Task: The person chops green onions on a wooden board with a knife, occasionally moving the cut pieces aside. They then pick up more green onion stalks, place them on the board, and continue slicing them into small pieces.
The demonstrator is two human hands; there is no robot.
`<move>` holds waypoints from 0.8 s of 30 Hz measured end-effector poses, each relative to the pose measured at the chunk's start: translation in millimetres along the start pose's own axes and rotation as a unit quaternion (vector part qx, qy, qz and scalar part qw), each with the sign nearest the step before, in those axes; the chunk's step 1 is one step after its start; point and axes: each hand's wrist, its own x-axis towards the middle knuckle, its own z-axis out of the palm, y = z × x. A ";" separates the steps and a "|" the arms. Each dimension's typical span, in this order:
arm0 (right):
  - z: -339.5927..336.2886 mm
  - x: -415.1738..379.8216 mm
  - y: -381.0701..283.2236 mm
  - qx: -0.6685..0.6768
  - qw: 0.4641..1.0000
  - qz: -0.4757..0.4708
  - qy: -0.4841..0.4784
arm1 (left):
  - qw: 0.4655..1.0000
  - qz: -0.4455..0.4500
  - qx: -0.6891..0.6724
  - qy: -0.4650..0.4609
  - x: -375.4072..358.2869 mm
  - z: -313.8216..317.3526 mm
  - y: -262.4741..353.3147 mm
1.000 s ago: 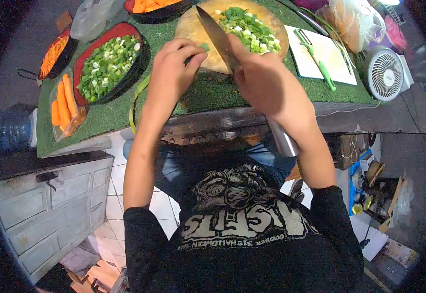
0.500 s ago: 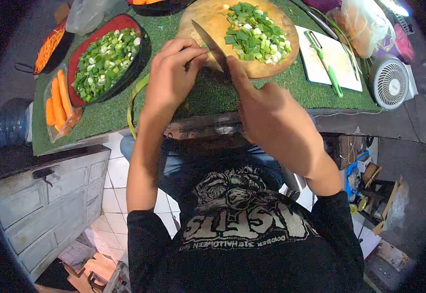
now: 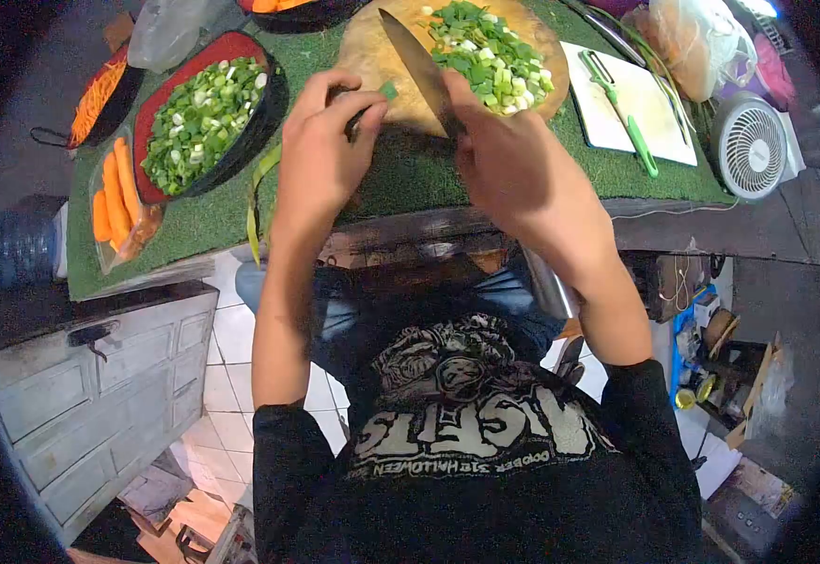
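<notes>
My right hand (image 3: 523, 164) grips a kitchen knife (image 3: 412, 61), its blade slanting up and left over the round wooden cutting board (image 3: 367, 42). Closed at the board's near-left edge, my left hand (image 3: 327, 141) pinches a green onion (image 3: 388, 91); only a small green end shows past the fingertips, the rest being hidden. A gap separates the blade from those fingers. Chopped green onion (image 3: 494, 61) lies heaped on the board, right of the knife. More of it fills a red-lined dark bowl (image 3: 151, 113) left of my left hand.
Carrots (image 3: 114, 193) lie in a tray at the table's left, below a dish of shredded carrot (image 3: 95, 103). To the right are a white cutting board (image 3: 607, 132) with a green-handled peeler (image 3: 637, 141), and a small fan (image 3: 750, 150). A long green leaf (image 3: 257, 202) hangs over the front edge.
The knife and my right hand have shifted slightly right, away from my left fingers. A green onion end now shows at my left fingertips. The whole view has shifted a little.
</notes>
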 end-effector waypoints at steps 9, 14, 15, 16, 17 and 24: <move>-9.3 -0.7 -27.4 -0.041 0.994 -0.063 -0.082 | 0.999 -0.042 -0.021 -0.013 -1.2 -1.0 -3.8; 17.4 29.0 -38.6 -0.300 0.933 -0.083 -0.179 | 0.999 -0.027 -0.028 -0.014 -0.2 -0.9 -5.3; 19.3 32.4 -32.7 -0.300 0.934 -0.084 -0.177 | 0.999 -0.025 -0.027 -0.013 -0.9 -2.0 -4.8; 21.6 33.8 -26.0 -0.210 0.967 -0.047 -0.138 | 0.999 -0.027 -0.040 -0.022 -2.3 -4.0 -4.4; 20.7 34.5 -22.1 -0.120 0.988 -0.012 -0.097 | 0.998 -0.029 -0.052 -0.028 -2.1 -5.4 -4.4; -2.8 11.4 -6.7 0.044 0.999 -0.014 -0.029 | 0.994 -0.102 -0.009 -0.030 2.3 -11.5 9.2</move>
